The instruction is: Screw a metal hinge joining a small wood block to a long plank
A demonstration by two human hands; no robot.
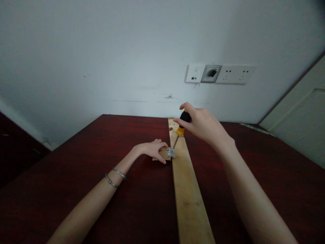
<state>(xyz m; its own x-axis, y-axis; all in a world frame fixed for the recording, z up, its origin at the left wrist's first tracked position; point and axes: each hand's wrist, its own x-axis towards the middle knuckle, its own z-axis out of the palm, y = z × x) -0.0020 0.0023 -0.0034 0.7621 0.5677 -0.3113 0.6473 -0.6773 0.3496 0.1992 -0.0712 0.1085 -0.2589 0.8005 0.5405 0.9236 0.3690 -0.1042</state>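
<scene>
A long wooden board (189, 196) lies lengthwise on the dark red table. A small metal hinge (169, 152) spans the board's left edge and a short wooden block (164, 155) beside it. My left hand (153, 150) grips this block, thumb on the near side and fingers on the far side. In my right hand (201, 123) is a screwdriver (180, 130) with a yellow and black handle, tilted so its shaft points down to the left. The tip meets the hinge leaf on the board; any screw under it is too small to make out.
The dark red table (122, 210) reaches back to a pale wall (127, 51). Switch and socket plates (235, 74) are set in the wall above the table, one with a black plug (212, 73). A pale door (302, 101) stands at the right.
</scene>
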